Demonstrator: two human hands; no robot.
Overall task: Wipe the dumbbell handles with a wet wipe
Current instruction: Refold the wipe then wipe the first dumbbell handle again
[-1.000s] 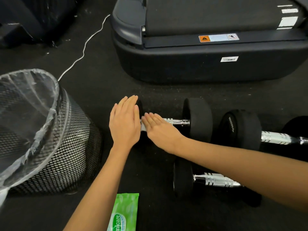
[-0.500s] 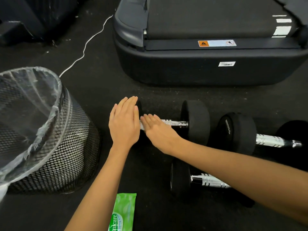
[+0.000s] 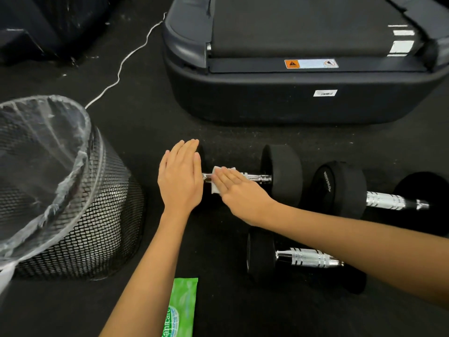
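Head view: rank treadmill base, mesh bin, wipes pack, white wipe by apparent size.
1. Treadmill base, largest.
2. Mesh bin.
3. Wipes pack, cut off by the frame edge and nearest the camera, so its size is unsure.
4. White wipe, mostly under the right hand.

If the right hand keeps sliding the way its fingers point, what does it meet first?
Probably the left hand, flat on the dumbbell's left weight; the right hand presses the wet wipe on the handle, pointing there.

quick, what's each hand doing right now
Left hand: open, flat fingers resting on the dumbbell's left end.
Right hand: open, straight fingers pressing the wipe onto the handle.
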